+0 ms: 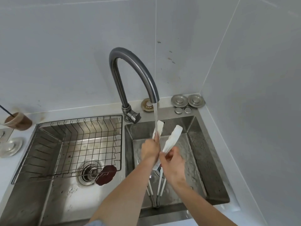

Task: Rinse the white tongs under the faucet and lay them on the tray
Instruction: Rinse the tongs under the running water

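Observation:
The white tongs (173,138) are held over the right sink basin (202,160), tips pointing up and away from me. Water runs from the curved grey faucet (130,75) onto the left arm of the tongs. My left hand (149,148) grips that left arm just below its tip, right in the stream. My right hand (173,163) holds the tongs lower down, near the right arm's base. No tray can be made out in view.
More utensils with white and metal handles (156,191) lie in the right basin under my arms. The left basin (48,193) holds a wire rack (73,144), a drain strainer (89,172) and a dark red pad (106,174). Metal sink plugs (187,101) sit in the back corner; a brown cup (17,121) stands at left.

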Tool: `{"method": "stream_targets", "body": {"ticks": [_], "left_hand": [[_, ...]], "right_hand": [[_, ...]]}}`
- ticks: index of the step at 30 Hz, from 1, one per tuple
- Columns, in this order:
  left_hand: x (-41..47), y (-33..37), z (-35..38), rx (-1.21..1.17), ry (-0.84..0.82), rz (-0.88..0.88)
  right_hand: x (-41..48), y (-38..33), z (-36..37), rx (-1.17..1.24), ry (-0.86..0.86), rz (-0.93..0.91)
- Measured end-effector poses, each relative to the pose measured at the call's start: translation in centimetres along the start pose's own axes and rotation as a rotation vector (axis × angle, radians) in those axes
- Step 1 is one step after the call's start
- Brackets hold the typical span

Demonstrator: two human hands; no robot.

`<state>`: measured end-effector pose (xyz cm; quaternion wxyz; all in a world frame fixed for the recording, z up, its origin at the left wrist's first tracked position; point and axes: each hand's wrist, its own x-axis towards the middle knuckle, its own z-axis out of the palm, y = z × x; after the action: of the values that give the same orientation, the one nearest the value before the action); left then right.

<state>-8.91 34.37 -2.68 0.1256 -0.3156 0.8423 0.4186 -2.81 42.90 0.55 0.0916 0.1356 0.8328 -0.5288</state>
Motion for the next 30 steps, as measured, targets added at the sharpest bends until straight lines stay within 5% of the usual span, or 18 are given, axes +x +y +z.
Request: {"method": "stream_targets", "body": {"ticks": [10, 22, 30], "left_hand": [[-2.3, -0.8, -0.3, -0.197, 0.076, 0.326], [-2.6, 1.6, -0.6, -0.043, 0.115, 0.082], [-3.7, 0.4, -2.3, -0.205, 0.045, 0.251]], "right_hand": [[-0.5, 0.8, -1.3, 0.048, 0.016, -0.028], [-2.2, 1.0, -0.8, 0.068, 0.050, -0.062], [-1.2, 2.0, -1.2, 0.120, -0.059, 0.043]]}}
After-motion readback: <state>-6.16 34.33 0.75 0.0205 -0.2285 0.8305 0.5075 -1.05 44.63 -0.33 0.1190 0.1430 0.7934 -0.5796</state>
